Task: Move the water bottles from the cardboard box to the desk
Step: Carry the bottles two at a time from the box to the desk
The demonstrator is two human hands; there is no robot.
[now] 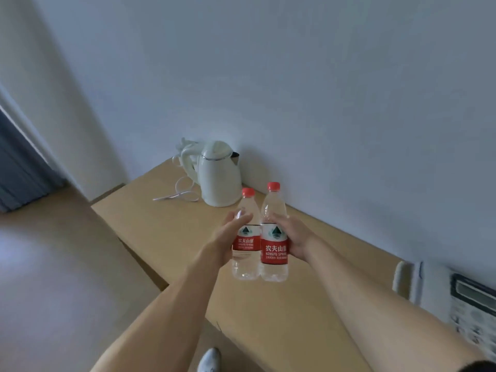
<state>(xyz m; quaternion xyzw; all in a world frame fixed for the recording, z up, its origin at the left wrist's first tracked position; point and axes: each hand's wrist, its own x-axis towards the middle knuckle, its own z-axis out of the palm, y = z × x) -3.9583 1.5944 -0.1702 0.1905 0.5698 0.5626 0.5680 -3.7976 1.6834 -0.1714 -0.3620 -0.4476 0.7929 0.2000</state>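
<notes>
Both hands grip bottles, fingers wrapped round the labels: left hand (228,237) on the left bottle (245,245), right hand (292,234) on the right bottle (273,237). They are upright, side by side and touching, over the desk (166,226). Kettle (218,174) at 11 o'clock from them, phone (467,307) at 4, cord (182,193) at 10.
</notes>
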